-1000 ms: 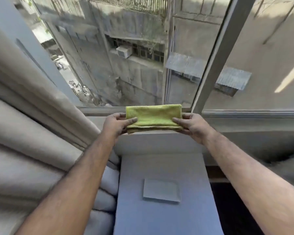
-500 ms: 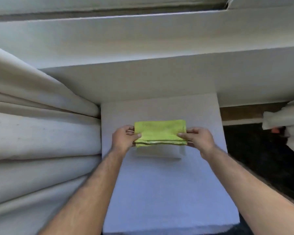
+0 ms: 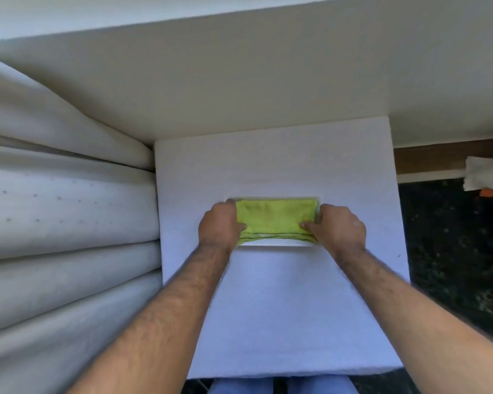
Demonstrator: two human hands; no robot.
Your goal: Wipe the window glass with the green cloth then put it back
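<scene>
Holding: both hands grip the folded green cloth (image 3: 276,220) by its short ends
Left hand (image 3: 219,224): fingers closed on the cloth's left edge, thumb on top
Right hand (image 3: 339,227): fingers pinched on the right edge
Cloth position: lying over a shallow white tray (image 3: 273,244) on the white table (image 3: 282,308)
Left side: pale curtain (image 3: 63,223) folds beside the table

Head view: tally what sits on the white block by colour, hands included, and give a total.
Green: 1, the folded cloth
White: 1, the shallow tray under the cloth, on the white block
Bare hands: 2, the left hand and right hand, one gripping each end of the cloth
Total: 4
</scene>
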